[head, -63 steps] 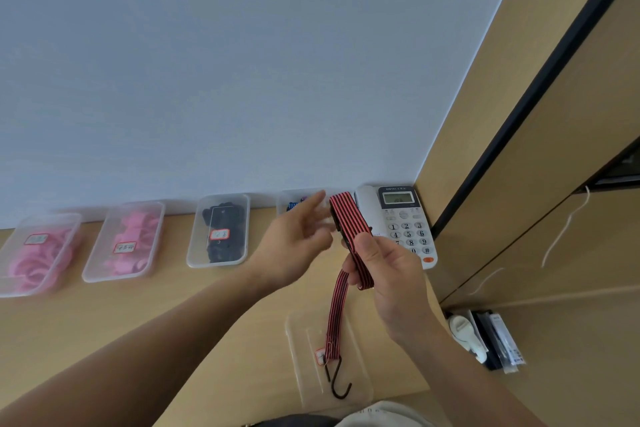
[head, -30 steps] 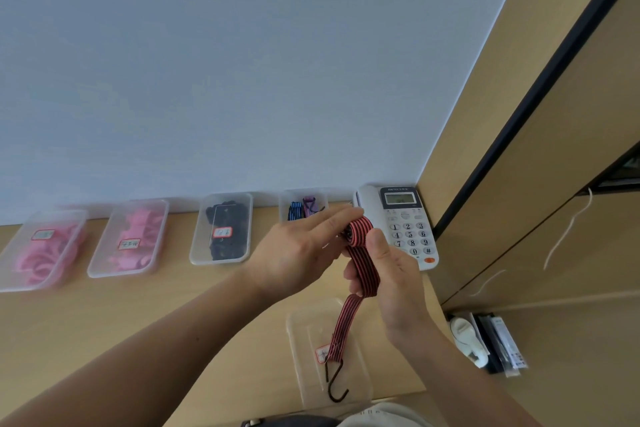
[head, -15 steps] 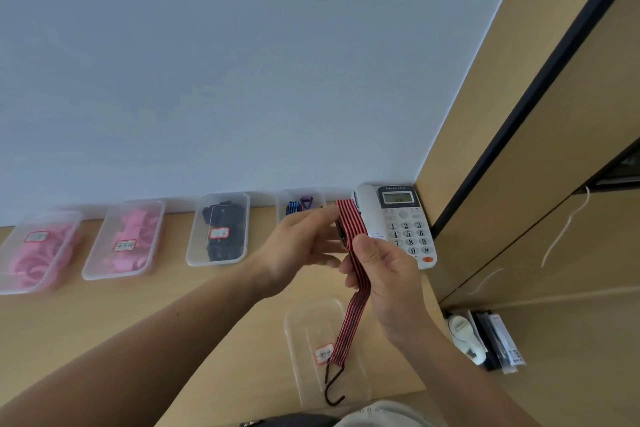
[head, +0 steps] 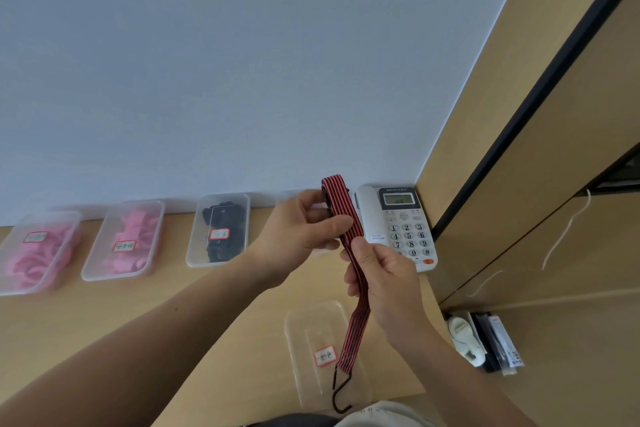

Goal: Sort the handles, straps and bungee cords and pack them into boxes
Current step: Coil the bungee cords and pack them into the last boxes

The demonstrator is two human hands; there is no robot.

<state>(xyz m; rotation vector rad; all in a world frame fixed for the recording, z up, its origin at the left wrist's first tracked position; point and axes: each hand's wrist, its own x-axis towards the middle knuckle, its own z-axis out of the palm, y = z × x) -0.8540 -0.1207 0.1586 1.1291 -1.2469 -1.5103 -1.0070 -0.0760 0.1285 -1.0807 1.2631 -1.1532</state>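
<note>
Around: tabletop [head: 121, 308], pale wood, set against a blue-grey wall [head: 242, 62]. Along the back, L to R, we log pink box A [head: 34, 250] and pink box B [head: 123, 241], both blurred, then strap box [head: 218, 229] w/ black straps inside. All three are clear plastic w/ a red-edged label on top. A white phone [head: 401, 229] sits in the corner, keypad up. On the R is a tan panel [head: 519, 114] w/ a black strip. Below it a ledge holds a white gadget [head: 464, 340] and flat packets [head: 498, 340]; we can't tell what these are.

In the way: left hand [head: 301, 229] hides the tabletop btwn strap box and phone. The top of the cord crosses the phone's L edge.

Item: cord [head: 357, 329], held in the air above the tabletop, in front of the phone. Its long axis runs near vertical, leaning a little to the L at both ends. The top is folded into a loop; the tail hangs down over near box [head: 311, 326]. Hook [head: 334, 399] is at the low end, its open curve pointing down and R, past the box's near edge.

Hands: left hand pinches the loop btwn thumb and fingers. Right hand [head: 384, 281] is curled round the mid part, thumb pressing the cord to the fingers.

Make: the cord is a flat woven band w/ fine red and black stripes lengthwise. The hook is dark bent wire. Near box is a clear, shallow, round-cornered rectangle w/ a label [head: 325, 356].
</note>
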